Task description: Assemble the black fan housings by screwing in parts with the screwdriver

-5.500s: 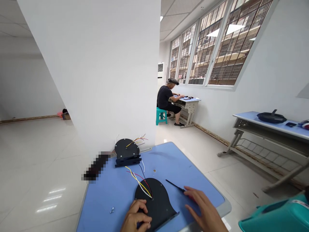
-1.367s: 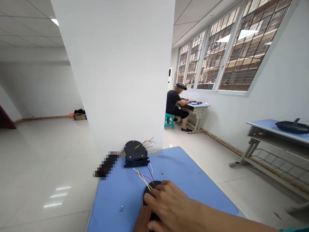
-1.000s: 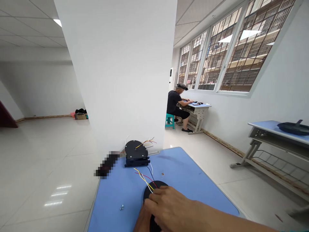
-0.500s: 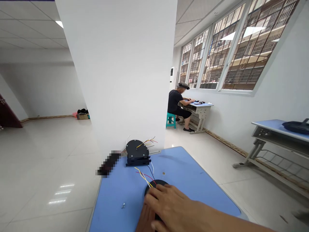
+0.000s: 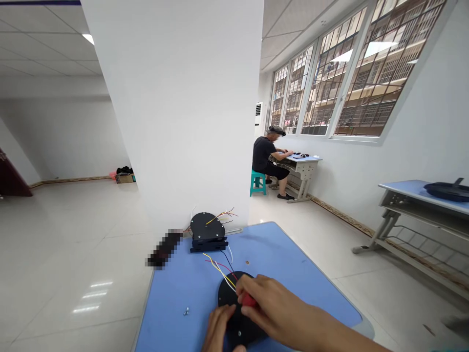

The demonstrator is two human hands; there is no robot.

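A round black plate unit (image 5: 238, 337) with red, white and yellow wires coming off its far side lies on the blue desk. My left hand (image 5: 217, 328) grips its near left edge, fingertips pressed on the top face. In my right hand (image 5: 269, 298), fingers are closed round a red-handled screwdriver (image 5: 249, 299) held over the plate; its shaft is hidden by the hand. A screw head (image 5: 239, 333) shows on the plate's near part. Several small loose screws (image 5: 186, 311) lie left of my hands.
A second black unit (image 5: 207, 227) with loose wires stands at the desk's far edge, against a white pillar (image 5: 183, 122). Beside it is a blurred-out dark object (image 5: 164, 249). A person (image 5: 269, 154) sits at another desk farther off. Another desk (image 5: 403, 188) bears a black pan-like item (image 5: 449, 190).
My right hand has shifted slightly and turned, showing the red handle in its fingers. My left hand is uncovered, and more of the black plate is visible.
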